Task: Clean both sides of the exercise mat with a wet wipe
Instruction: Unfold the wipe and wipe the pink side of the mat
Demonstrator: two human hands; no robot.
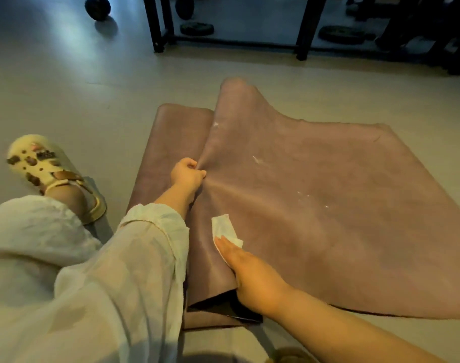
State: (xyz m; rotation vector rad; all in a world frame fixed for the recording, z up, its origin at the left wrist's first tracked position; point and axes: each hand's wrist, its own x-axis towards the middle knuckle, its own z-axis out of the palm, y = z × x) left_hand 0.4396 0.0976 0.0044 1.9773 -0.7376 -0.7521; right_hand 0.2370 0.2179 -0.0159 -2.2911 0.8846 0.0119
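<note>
My left hand (188,174) is out at 12 o'clock, arm nearly straight, sleeve bunched at the forearm, fingers curled tight and pinching a fold of the mat (315,205). My right hand (250,273) comes in from 4 o'clock, forearm bare, palm down, fingers straight and together, fingertips pressing on the wipe (225,229). Hands apart, left farther out.

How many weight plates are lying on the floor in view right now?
2: one weight plate lies under the black rack at top centre, and another weight plate lies right of the rack's post. The dark top-right corner may hide more.
</note>
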